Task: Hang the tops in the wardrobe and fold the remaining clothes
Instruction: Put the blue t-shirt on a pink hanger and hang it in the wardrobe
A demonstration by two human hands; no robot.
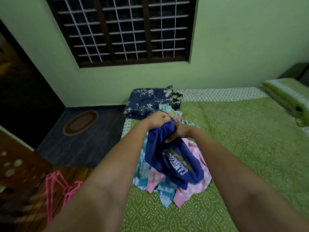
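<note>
Both the left hand (158, 120) and the right hand (179, 133) are gripping the bunched top of a blue T-shirt (173, 158), which is hanging below them over patterned clothes (155, 183) near the bed's (242, 148) left edge.

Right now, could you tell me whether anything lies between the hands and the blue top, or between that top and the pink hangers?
Nothing visible does. The left hand and right hand both grip the blue top above the clothes pile. The pink hangers lie on the floor left of the bed, with only the left forearm crossing that space.
</note>
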